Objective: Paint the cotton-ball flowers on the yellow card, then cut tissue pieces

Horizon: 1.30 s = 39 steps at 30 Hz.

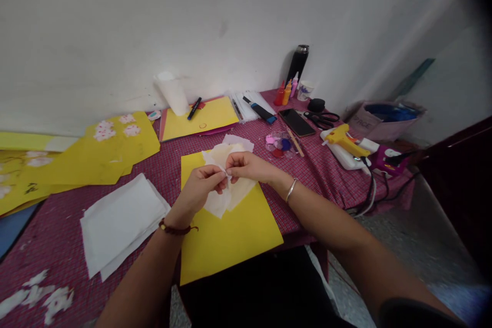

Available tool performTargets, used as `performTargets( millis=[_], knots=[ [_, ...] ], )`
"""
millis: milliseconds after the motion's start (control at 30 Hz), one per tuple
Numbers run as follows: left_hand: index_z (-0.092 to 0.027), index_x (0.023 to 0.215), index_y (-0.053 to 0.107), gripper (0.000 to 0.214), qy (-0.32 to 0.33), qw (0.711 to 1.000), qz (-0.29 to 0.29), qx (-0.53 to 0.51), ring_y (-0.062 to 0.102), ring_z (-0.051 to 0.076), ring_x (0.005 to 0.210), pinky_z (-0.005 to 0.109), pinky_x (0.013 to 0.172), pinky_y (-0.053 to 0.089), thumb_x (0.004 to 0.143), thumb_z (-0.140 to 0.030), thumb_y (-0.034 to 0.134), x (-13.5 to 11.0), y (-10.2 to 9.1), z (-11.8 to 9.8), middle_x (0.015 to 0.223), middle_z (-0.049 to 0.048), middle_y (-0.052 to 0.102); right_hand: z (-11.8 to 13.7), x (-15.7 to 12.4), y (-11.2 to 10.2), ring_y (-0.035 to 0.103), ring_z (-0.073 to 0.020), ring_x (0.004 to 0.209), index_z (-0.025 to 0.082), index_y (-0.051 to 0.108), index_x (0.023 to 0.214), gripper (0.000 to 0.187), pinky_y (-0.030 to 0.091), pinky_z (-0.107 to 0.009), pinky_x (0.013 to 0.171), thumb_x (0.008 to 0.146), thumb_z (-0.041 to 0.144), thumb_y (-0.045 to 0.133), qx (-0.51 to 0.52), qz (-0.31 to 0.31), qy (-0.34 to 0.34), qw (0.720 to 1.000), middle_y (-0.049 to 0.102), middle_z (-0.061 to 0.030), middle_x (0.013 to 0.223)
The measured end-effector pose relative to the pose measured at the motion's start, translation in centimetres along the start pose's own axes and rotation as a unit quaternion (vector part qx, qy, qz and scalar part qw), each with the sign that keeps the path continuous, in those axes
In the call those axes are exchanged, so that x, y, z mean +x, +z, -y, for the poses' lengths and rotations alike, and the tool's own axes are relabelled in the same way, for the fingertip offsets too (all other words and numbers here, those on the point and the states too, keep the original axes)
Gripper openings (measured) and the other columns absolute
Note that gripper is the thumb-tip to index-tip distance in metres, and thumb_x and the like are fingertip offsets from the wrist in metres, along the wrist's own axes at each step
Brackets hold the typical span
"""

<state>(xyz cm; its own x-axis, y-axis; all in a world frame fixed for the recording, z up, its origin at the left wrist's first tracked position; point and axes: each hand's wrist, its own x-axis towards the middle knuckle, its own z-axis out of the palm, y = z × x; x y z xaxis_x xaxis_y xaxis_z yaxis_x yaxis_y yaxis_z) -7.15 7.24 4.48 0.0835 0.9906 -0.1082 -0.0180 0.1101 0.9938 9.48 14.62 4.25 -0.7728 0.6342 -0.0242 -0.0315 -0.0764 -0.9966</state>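
Note:
My left hand [200,189] and my right hand [248,166] meet over a yellow paper sheet [234,230] on the table. Both pinch the same small piece of thin white tissue paper [226,174] between fingertips. Under my hands lie more pale tissue pieces [230,197] on the yellow sheet. A beaded bracelet circles my left wrist, a metal bangle my right.
A stack of white tissue sheets [119,223] lies to the left. Yellow sheets with white flowers [111,141] sit at back left. A glue gun [344,138], phone [296,122], scissors [323,119], paint bottles [286,93], black flask [298,64] and marker [195,108] stand at the back right on the red checked cloth [57,241].

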Motion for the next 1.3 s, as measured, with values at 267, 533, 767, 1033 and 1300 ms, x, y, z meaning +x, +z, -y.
performTargets(
  millis=[267, 533, 767, 1033, 1300],
  knots=[
    [-0.016, 0.058, 0.060, 0.012, 0.007, 0.999, -0.046, 0.016, 0.048, 0.007, 0.047, 0.020, 0.046, 0.037, 0.068, -0.022, 0.065, -0.07, 0.15, -0.18, 0.053, -0.0023, 0.057, 0.03, -0.31, 0.19, 0.061, -0.0074, 0.060, 0.014, 0.058, 0.079, 0.024, 0.052, -0.021, 0.062, 0.080, 0.036, 0.068, -0.011, 0.008, -0.014, 1.000, 0.065, 0.0011, 0.069],
    [-0.017, 0.058, 0.059, 0.013, 0.058, 0.986, -0.088, 0.126, 0.046, 0.008, 0.048, 0.021, 0.046, 0.037, 0.070, -0.022, 0.061, 0.07, 0.43, 0.63, 0.052, -0.0029, 0.054, -0.29, -0.31, 0.66, 0.060, -0.0076, 0.061, 0.015, 0.055, 0.076, 0.022, 0.050, -0.021, 0.060, 0.084, 0.034, 0.063, -0.043, -0.020, -0.028, 0.998, 0.062, 0.0007, 0.069],
    [-0.015, 0.063, 0.062, 0.014, -0.035, 0.993, -0.032, -0.112, 0.054, 0.011, 0.050, 0.023, 0.046, 0.042, 0.066, -0.029, 0.066, -0.08, 0.68, -0.03, 0.058, 0.0021, 0.063, -0.40, -0.06, 0.41, 0.058, -0.0072, 0.057, 0.016, 0.053, 0.075, 0.009, 0.052, -0.022, 0.060, 0.080, 0.019, 0.060, -0.053, -0.015, -0.038, 0.998, 0.058, 0.0045, 0.063],
    [-0.013, 0.061, 0.063, 0.020, -0.046, 0.992, -0.022, -0.114, 0.055, 0.011, 0.049, 0.022, 0.046, 0.042, 0.067, -0.031, 0.068, -0.14, 0.50, -0.12, 0.056, 0.0035, 0.063, -0.30, -0.15, 0.47, 0.059, -0.0069, 0.059, 0.016, 0.052, 0.076, 0.007, 0.052, -0.021, 0.060, 0.079, 0.016, 0.058, -0.056, 0.007, -0.041, 0.998, 0.059, 0.0047, 0.064],
    [-0.014, 0.058, 0.063, 0.017, -0.045, 0.995, -0.024, -0.087, 0.053, 0.010, 0.048, 0.022, 0.046, 0.040, 0.068, -0.028, 0.066, -0.05, 0.58, -0.09, 0.055, 0.0024, 0.061, -0.35, -0.10, 0.44, 0.058, -0.0066, 0.058, 0.016, 0.052, 0.076, 0.006, 0.052, -0.020, 0.060, 0.080, 0.013, 0.056, -0.059, 0.012, -0.038, 0.997, 0.058, 0.0050, 0.063]
  ],
)
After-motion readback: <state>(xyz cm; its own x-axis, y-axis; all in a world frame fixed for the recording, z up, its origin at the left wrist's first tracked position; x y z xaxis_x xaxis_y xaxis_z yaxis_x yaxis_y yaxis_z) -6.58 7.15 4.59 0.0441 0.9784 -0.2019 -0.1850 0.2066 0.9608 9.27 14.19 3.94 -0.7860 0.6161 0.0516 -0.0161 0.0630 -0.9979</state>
